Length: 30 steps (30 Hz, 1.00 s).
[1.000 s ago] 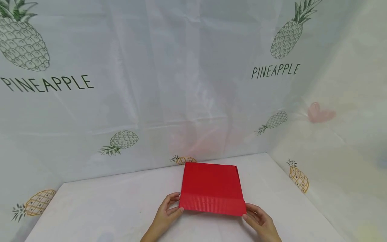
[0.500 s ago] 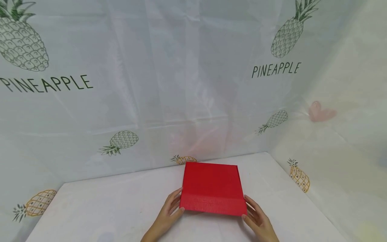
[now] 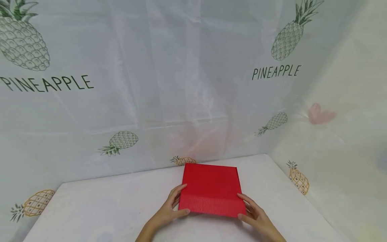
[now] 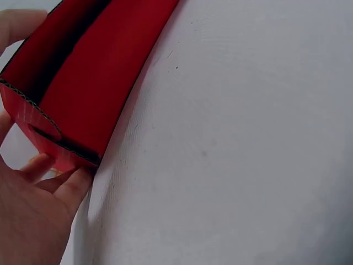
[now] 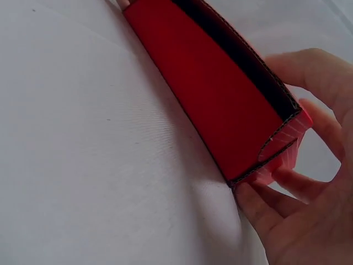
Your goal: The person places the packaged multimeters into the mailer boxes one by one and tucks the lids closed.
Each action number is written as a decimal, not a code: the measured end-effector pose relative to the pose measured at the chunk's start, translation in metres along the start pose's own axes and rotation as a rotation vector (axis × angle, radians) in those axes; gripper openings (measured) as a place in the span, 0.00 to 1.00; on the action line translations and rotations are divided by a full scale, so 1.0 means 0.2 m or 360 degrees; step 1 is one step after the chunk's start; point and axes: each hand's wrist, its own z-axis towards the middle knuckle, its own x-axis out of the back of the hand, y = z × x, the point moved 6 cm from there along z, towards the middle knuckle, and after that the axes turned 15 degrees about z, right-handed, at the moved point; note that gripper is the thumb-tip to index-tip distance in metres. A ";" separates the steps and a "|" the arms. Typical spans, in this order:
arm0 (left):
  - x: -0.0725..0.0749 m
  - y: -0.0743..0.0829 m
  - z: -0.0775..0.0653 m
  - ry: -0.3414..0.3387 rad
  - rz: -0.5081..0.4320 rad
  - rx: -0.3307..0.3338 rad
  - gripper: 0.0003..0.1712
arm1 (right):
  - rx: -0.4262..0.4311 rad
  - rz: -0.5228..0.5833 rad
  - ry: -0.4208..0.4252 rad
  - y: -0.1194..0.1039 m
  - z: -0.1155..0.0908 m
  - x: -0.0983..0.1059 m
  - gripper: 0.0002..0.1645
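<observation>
A flat red cardboard box (image 3: 211,185) lies on the table with its ribbed front flap toward me. In the left wrist view a dark slot shows between the flap and the red front panel (image 4: 99,83). My left hand (image 3: 167,208) holds the box's front left corner, thumb at the flap's front edge and index fingertip on the lid's side edge. At the front right corner my right hand (image 3: 257,215) holds it in much the same way. The right wrist view shows fingertips (image 5: 256,204) at the lower edge of the box's side (image 5: 281,146). The inside of the box is hidden.
The white table (image 3: 115,201) runs back to a pale curtain (image 3: 181,84) printed with pineapples. A second pale sheet (image 3: 341,144) hangs along the table's right side.
Both hands' index fingers have moved from the box's sides onto the lid's edges, and the thumbs have slid inward along the front flap. The box stays about in place.
</observation>
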 end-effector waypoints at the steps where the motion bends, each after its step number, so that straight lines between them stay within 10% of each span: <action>1: 0.00 0.00 0.00 -0.0008 0.0003 0.0012 0.46 | -0.0015 -0.0006 0.0002 0.00 0.01 0.00 0.40; 30: -0.01 -0.01 0.00 0.0098 0.0213 -0.0025 0.45 | 0.0174 -0.0091 0.0151 0.03 0.07 -0.03 0.43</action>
